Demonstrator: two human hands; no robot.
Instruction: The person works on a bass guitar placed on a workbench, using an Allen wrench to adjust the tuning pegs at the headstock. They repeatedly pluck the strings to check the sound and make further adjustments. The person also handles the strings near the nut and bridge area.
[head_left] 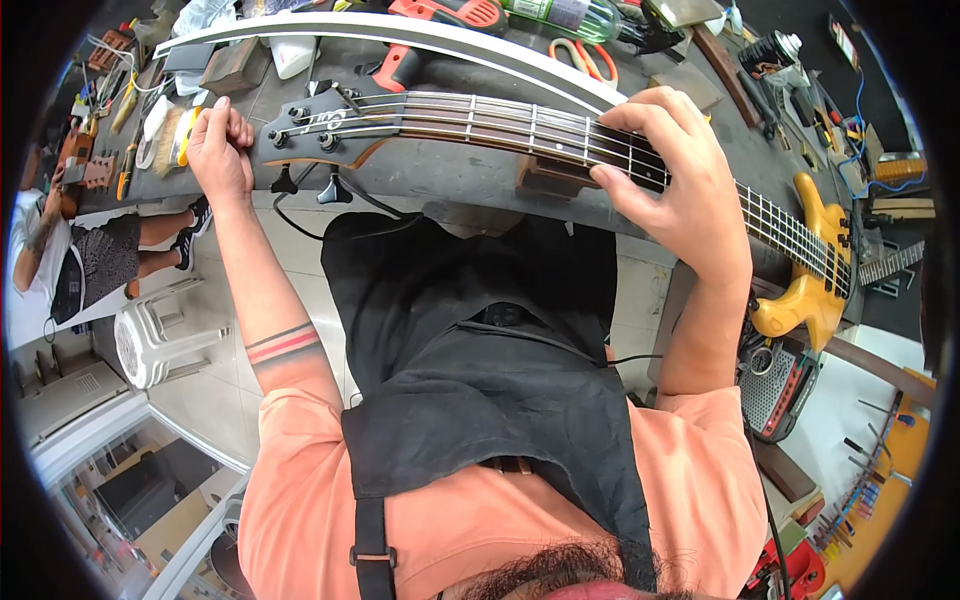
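Note:
A bass guitar (821, 232) lies across the workbench, its yellow wooden body at the right. Its long fretted neck (470, 115) rests on a dark wooden block (545, 177), with the dark headstock (311, 131) toward the left. My right hand (680, 180) grips the neck, thumb on the near side, fingers curved over the strings at the far side. Just left of the headstock is my left hand (222, 155), raised with curled fingers beside a paintbrush (170, 150); whether it holds anything is hidden. A long white-edged curved strip (420, 33) spans the bench behind the neck.
Red-black power tool (396, 70), orange-handled scissors (583, 62), bottle (555, 15), spray can (765, 55) and several hand tools crowd the dark bench (430, 185). Another person (100, 255) is at far left with an instrument. A white stool (150, 340) and cables stand below.

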